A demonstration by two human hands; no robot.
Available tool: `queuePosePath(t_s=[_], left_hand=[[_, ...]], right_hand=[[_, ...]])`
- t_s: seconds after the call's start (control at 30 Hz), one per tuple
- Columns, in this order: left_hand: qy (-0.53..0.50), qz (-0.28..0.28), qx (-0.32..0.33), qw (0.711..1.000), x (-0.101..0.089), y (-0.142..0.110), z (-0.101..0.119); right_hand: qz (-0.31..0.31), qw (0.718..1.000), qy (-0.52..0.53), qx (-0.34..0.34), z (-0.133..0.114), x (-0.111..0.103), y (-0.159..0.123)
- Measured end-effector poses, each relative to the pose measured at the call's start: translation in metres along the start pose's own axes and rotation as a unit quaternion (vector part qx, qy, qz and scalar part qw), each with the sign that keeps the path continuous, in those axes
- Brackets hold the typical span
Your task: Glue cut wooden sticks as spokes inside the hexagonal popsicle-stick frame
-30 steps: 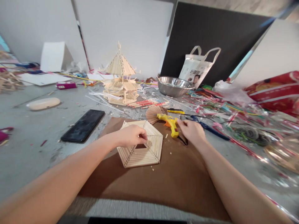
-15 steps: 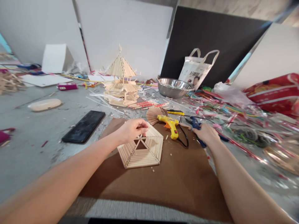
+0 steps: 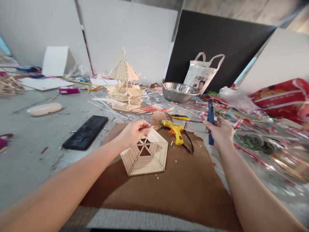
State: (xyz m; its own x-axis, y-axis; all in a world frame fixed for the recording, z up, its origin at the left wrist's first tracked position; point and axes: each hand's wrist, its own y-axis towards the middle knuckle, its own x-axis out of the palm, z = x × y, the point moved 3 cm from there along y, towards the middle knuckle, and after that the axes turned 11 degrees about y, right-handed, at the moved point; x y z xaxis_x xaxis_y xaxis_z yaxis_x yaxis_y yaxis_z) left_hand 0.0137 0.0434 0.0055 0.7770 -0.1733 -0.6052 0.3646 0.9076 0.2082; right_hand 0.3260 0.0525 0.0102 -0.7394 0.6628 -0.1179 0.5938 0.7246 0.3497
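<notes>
My left hand (image 3: 135, 132) hovers at the far left side of a hexagonal panel (image 3: 147, 164) of pale thin sticks, its fingertips pinched together. Whatever they may hold is too small to make out. The panel has spokes meeting at an open centre and lies on a brown sheet (image 3: 188, 190). To the right, my right hand (image 3: 223, 133) is closed around blue-handled pliers (image 3: 210, 120), raised upright and seen edge-on. Between my hands lies a yellow glue gun (image 3: 177, 130) with a black cord, beside a fan-shaped brown piece (image 3: 159, 120).
A stick-built pagoda (image 3: 125, 83) stands behind, near red-tipped sticks (image 3: 152, 109) and a metal bowl (image 3: 180, 92). A yellow cutter knife (image 3: 181, 118) lies beyond the glue gun. A black phone (image 3: 85, 132) is at left. Scraps and plastic bags clutter the right.
My right hand has lifted the pliers off the surface, turned them upright and moved slightly right. My left hand has shifted only a little.
</notes>
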Motion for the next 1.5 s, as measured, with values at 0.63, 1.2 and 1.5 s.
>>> queuePosePath(t_s=[0.63, 1.2, 1.5], left_hand=[[-0.095, -0.111, 0.046, 0.988, 0.018, -0.014, 0.016], [-0.134, 0.027, 0.046, 0.99, 0.013, -0.014, 0.014], [-0.223, 0.053, 0.057, 0.972, 0.008, -0.012, 0.013]], right_hand=[[-0.38, 0.831, 0.379, 0.149, -0.04, 0.067, -0.099], [-0.301, 0.939, -0.008, -0.168, -0.057, 0.052, -0.103], [-0.334, 0.844, -0.217, -0.359, -0.051, 0.062, -0.117]])
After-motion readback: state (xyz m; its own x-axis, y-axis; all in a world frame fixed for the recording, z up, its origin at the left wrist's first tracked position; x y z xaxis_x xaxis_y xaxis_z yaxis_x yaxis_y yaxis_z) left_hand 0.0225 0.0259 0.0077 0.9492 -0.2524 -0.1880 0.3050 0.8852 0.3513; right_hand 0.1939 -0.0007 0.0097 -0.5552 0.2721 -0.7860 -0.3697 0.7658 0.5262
